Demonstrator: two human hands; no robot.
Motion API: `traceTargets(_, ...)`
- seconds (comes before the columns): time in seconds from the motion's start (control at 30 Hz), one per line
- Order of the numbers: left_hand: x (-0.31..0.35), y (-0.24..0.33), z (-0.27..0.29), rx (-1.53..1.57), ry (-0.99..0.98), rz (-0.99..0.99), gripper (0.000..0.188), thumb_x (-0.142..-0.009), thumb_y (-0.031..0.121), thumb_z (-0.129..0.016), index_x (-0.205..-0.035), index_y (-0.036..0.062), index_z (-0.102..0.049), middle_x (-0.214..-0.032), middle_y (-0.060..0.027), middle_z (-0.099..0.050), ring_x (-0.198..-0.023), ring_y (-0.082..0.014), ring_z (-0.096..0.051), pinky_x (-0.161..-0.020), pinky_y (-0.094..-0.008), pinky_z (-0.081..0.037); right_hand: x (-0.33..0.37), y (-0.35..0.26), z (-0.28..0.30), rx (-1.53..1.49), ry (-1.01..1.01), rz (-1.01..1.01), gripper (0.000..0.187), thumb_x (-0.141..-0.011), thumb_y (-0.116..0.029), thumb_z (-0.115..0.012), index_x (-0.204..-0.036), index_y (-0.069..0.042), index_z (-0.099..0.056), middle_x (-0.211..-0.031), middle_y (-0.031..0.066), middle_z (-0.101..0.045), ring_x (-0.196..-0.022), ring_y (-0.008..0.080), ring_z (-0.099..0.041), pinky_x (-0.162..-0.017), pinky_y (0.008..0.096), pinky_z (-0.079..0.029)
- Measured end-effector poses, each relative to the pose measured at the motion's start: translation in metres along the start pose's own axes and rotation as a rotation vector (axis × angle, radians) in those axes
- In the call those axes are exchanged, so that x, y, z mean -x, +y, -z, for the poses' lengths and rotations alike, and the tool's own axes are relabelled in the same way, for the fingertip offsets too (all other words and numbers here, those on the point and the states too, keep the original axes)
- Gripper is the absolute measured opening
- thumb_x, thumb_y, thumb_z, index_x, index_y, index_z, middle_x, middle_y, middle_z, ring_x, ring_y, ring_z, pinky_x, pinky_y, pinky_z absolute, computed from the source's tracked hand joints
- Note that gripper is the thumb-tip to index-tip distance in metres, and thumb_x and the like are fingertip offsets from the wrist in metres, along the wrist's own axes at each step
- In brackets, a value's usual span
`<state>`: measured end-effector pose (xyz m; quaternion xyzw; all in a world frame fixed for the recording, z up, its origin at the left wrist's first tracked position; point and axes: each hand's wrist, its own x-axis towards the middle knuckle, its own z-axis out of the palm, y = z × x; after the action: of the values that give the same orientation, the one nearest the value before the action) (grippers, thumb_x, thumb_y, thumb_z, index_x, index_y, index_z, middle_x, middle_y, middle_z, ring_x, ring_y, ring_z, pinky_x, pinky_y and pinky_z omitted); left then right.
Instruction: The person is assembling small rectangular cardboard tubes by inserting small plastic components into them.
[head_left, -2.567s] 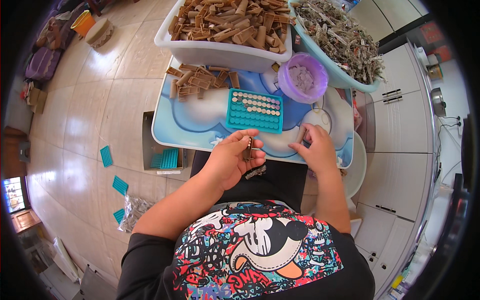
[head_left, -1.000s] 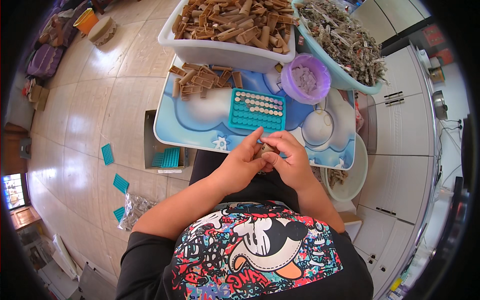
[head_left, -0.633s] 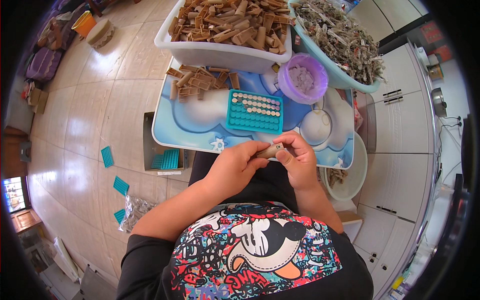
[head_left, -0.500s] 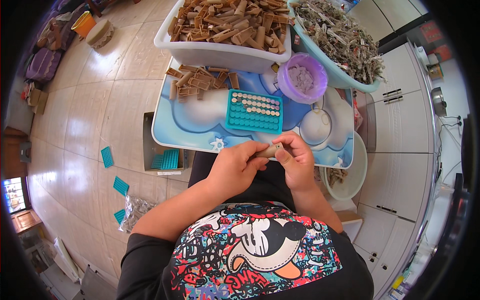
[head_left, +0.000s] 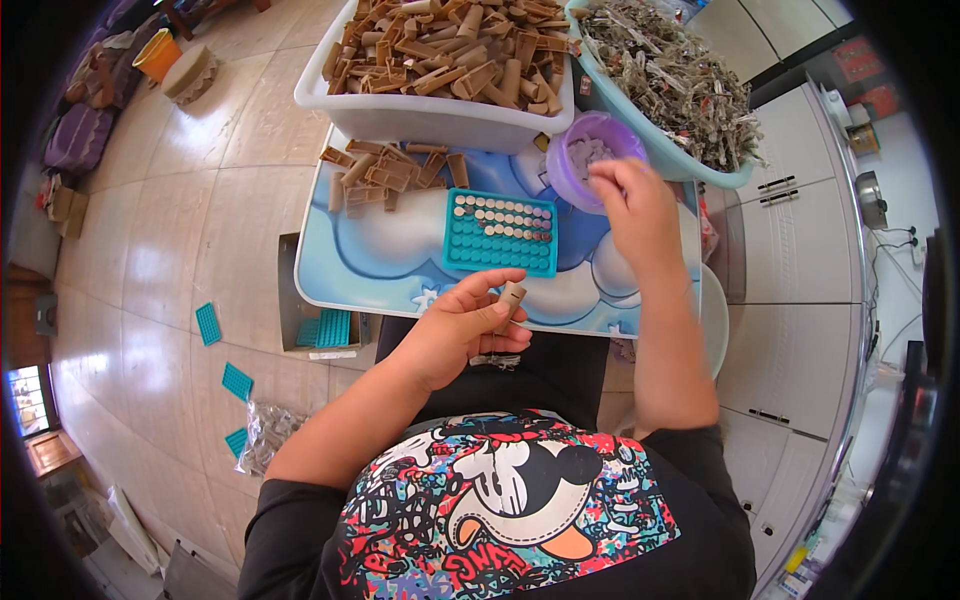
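My left hand (head_left: 455, 335) is closed round a tan plastic tube-shaped shell (head_left: 513, 294), its end pointing up, just in front of the table edge. Some thin greyish strands (head_left: 497, 361) show below that hand; I cannot tell if they join the shell. My right hand (head_left: 638, 210) is over the near rim of a purple bowl (head_left: 637, 148), fingers pinched together; what they hold, if anything, is too small to make out. Small pale lilac pieces (head_left: 588, 155) lie in the bowl. Between the hands and the bin sits a teal tray (head_left: 490, 258) with rows of small round discs (head_left: 510, 218) in its far part.
A white bin (head_left: 440, 128) heaped with tan shells stands at the back, with loose shells (head_left: 390, 172) before it. Behind the bowl, a light-blue basin (head_left: 735, 178) holds tangled grey strands. A cardboard box (head_left: 292, 325) with teal trays and more trays (head_left: 237, 381) lie on the floor left.
My right hand has left the shell and moved up and right to the purple bowl. My left hand keeps the shell, now tilted upward. The view has shifted slightly.
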<state>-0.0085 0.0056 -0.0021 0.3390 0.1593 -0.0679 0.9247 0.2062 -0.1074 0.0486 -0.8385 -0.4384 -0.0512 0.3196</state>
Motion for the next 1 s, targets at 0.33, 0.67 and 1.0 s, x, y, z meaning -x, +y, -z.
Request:
traceTargets(0.33, -0.004, -0.006, 0.007, 0.144, 0.133, -0.008, 0.031, -0.094, 0.017, -0.05, -0.121, 0.0026, -0.049, -0.096, -0.0081, -0.059, -0.085, -0.017, -0.063, -0.079, -0.0308, -0.054, -0.063, 0.03, -0.026, 0.529, -0.636, -0.175, 0.014, -0.075, -0.015, -0.06, -0.086, -0.008, -0.067, -0.092, 0.0137, -0.066, -0.088, 0.0307, -0.062, -0.075, 0.0401, -0.049)
traceTargets(0.67, -0.006, -0.01, 0.015, 0.329, 0.128, 0.017, 0.026, -0.092, 0.014, -0.052, -0.115, 0.0018, -0.051, -0.099, -0.0089, -0.06, -0.093, -0.019, -0.06, -0.085, -0.0326, -0.051, -0.032, 0.036, -0.011, -0.167, -0.116, -0.282, 0.012, -0.075, -0.014, -0.066, -0.081, -0.003, -0.062, -0.071, 0.0087, -0.064, -0.064, 0.018, -0.061, -0.061, 0.0309, -0.048)
traceTargets(1.0, -0.009, -0.012, 0.017, 0.373, 0.044, 0.032, 0.024, -0.09, 0.011, -0.054, -0.112, 0.0022, -0.052, -0.103, -0.0107, -0.06, -0.097, -0.0228, -0.06, -0.092, -0.0361, -0.048, 0.053, -0.033, -0.004, -0.63, 0.063, -0.212, 0.005, -0.08, -0.001, -0.063, -0.083, 0.0, -0.06, -0.078, 0.0047, -0.058, -0.071, 0.0117, -0.057, -0.063, 0.025, -0.045)
